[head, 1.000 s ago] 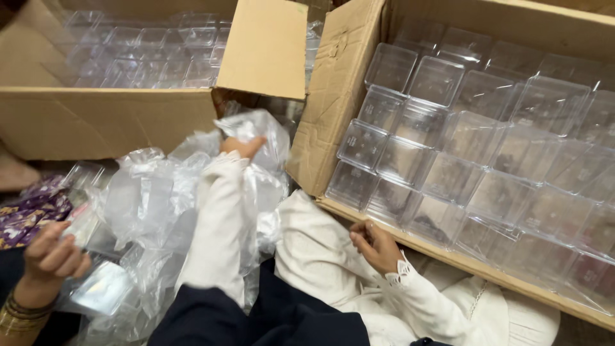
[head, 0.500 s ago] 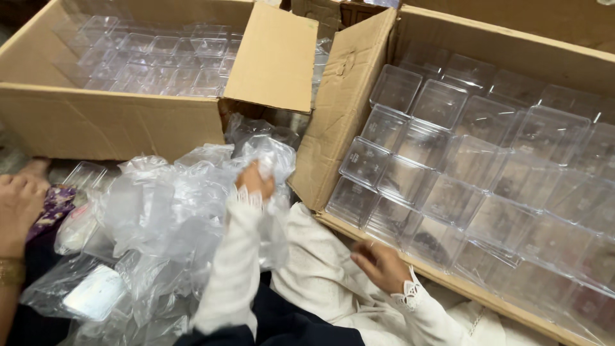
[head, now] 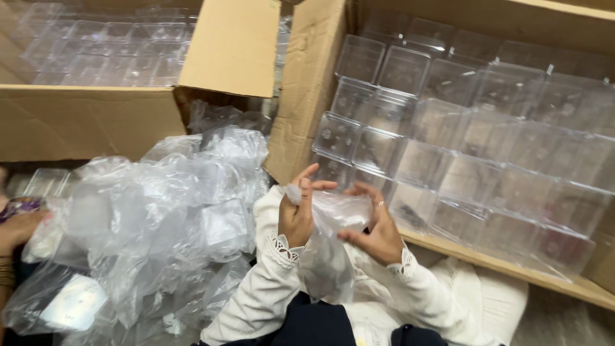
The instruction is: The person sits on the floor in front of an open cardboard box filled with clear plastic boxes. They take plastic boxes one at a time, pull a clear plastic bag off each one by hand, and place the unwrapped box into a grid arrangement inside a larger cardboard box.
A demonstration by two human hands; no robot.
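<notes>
I see my left hand (head: 296, 214) pinching the top of a clear bag (head: 333, 237) and my right hand (head: 378, 230), fingers spread, gripping its side (bag held above my lap). Left, loose bags (head: 160, 211); beyond, a carton (head: 307, 96) of clear boxes (head: 461, 141).

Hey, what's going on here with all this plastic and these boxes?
A person in white lace-cuffed sleeves holds a clear plastic bag between both hands, left hand pinching its top, right hand gripping its side. To the right, an open cardboard box is packed with clear plastic cases. A heap of empty clear bags lies to the left, where another person's hand shows at the edge.
</notes>
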